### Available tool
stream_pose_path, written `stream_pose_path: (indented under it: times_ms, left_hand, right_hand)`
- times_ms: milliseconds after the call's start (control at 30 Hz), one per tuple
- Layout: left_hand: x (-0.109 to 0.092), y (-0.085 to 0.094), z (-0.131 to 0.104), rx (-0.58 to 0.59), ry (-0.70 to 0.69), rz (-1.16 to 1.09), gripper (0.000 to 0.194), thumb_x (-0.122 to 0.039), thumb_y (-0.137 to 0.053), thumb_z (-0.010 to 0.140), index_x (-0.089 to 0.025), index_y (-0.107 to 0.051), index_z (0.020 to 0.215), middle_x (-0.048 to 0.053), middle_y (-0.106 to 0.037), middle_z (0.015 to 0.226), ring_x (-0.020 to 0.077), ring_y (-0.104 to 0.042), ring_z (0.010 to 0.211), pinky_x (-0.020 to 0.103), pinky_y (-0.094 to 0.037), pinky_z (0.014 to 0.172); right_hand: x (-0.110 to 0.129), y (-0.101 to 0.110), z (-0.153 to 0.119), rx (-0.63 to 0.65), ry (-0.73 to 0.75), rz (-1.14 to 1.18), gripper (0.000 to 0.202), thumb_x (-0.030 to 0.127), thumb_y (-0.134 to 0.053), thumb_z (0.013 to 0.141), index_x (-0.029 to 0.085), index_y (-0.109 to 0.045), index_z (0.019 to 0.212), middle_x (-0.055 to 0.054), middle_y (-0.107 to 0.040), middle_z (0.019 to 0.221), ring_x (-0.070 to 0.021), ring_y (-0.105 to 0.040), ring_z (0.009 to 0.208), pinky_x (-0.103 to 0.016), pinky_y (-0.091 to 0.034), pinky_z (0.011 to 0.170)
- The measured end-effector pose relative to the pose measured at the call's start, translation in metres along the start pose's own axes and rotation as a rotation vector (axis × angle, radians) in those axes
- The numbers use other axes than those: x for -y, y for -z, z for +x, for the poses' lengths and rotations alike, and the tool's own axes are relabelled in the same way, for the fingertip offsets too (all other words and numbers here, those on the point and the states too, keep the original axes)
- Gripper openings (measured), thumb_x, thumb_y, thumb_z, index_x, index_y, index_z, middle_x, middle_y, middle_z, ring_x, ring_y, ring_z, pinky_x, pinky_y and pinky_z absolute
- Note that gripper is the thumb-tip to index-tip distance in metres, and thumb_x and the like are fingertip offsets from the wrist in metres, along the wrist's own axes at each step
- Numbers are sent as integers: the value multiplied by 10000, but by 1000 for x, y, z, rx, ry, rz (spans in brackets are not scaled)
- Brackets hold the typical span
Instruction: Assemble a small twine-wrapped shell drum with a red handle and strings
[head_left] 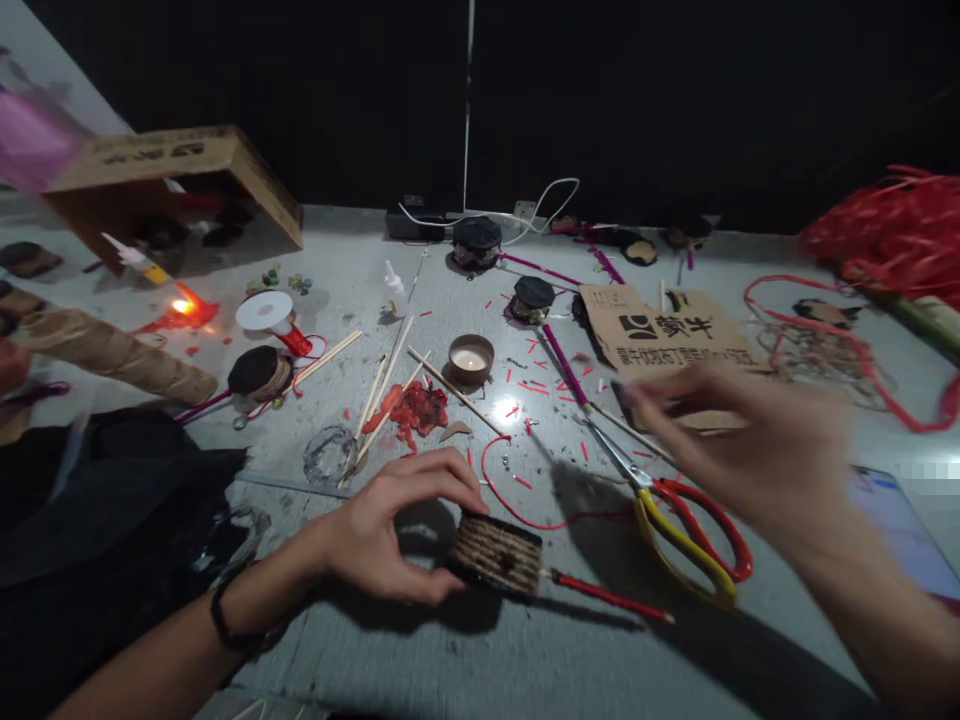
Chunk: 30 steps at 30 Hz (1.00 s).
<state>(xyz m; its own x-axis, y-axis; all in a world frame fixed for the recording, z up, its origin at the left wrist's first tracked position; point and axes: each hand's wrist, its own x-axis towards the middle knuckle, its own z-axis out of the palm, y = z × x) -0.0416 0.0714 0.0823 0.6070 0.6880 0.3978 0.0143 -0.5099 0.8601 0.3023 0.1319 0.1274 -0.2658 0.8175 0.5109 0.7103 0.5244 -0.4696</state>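
Note:
My left hand (409,525) grips a small rattle drum (499,553) by its rim, thumb on the near side. Twine wraps the drum's side, its edges are black, and a red-wrapped stick (611,597) points right from it. My right hand (720,440) is raised at the right, smeared by motion; whether its fingers hold anything is unclear. Below and left of it lie scissors (651,490) with one red and one yellow handle, blades pointing up-left. A thin red cord (525,522) curves across the table behind the drum.
A lit candle (471,360) stands mid-table, near wooden sticks (457,392) and melted red scraps (420,408). Behind are more drums (532,298) and a cardboard piece (667,330). A phone (900,525) lies right. At left are a spool (266,312), an open box (266,190) and another person's dark clothing (112,520).

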Motion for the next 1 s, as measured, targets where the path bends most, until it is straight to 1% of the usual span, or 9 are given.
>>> stream_pose_path:
  times_ms: [67, 167, 267, 333, 400, 533, 667, 833, 1000]
  left_hand:
    - [-2, -2, -1, 73, 1, -48, 531, -210, -919, 757, -242, -728, 1252, 92, -738, 1061, 237, -729, 931, 364, -621, 828]
    - [-4, -6, -3, 136, 1, -78, 529, -211, -914, 757, -247, -731, 1252, 94, -739, 1065, 230, -731, 914, 349, -620, 821]
    - [-4, -8, -4, 136, 11, -62, 513, -225, -905, 765, -257, -733, 1248, 90, -737, 1080, 227, -730, 923, 341, -615, 822]
    - [-3, -9, -5, 125, 14, -50, 482, -247, -891, 780, -247, -737, 1236, 88, -734, 1070, 224, -723, 920, 338, -608, 813]
    - [-2, -10, -5, 123, 13, -38, 457, -257, -877, 792, -228, -739, 1226, 90, -732, 1065, 222, -717, 918, 334, -598, 810]
    - [-1, -11, -6, 129, 29, -9, 456, -228, -872, 799, -222, -730, 1232, 81, -721, 1080, 217, -707, 948, 330, -584, 840]
    - [-3, -10, -6, 127, 60, 14, 465, -212, -881, 793, -226, -732, 1234, 71, -705, 1087, 215, -696, 958, 336, -577, 867]
    - [-1, -7, -5, 136, 52, 7, 455, -236, -883, 818, -231, -731, 1247, 72, -707, 1079, 217, -696, 956, 344, -582, 861]
    - [2, -7, -4, 138, 38, -13, 469, -217, -888, 812, -216, -725, 1252, 87, -720, 1092, 234, -704, 991, 367, -597, 877]
  right_hand:
    - [2, -27, -12, 73, 55, -98, 162, 280, -668, 1001, 234, -694, 848, -38, -803, 777, -189, -724, 592, -318, -542, 574]
    - [-2, -65, -27, 76, 52, -218, 189, 227, -633, 1005, 214, -674, 821, -61, -806, 782, -194, -724, 609, -303, -445, 531]
    - [-7, -84, -29, 114, 77, -335, 185, 208, -614, 1023, 185, -699, 861, -99, -801, 825, -219, -706, 638, -312, -343, 504]
    - [-5, -84, -25, 136, 114, -387, 201, 182, -580, 1039, 159, -716, 893, -135, -788, 858, -253, -700, 690, -330, -345, 515]
    - [1, -79, -19, 163, 188, -405, 219, 145, -545, 1052, 134, -732, 940, -171, -786, 938, -289, -708, 811, -357, -429, 582]
    - [24, -81, -11, 331, 486, -333, 171, 116, -581, 1066, 152, -748, 1074, -126, -788, 1147, -251, -687, 1015, -355, -542, 843]
    - [39, -104, -6, 470, 693, -299, 94, 137, -659, 1049, 170, -740, 1083, -77, -790, 1054, -236, -669, 960, -348, -530, 799]
    - [39, -118, -3, 502, 716, -332, 111, 89, -638, 1037, 144, -720, 985, -84, -743, 872, -246, -650, 839, -365, -507, 725]
    - [34, -77, -1, 460, 625, -309, 180, 39, -555, 1031, 124, -709, 1072, -150, -718, 1050, -237, -684, 836, -354, -540, 674]
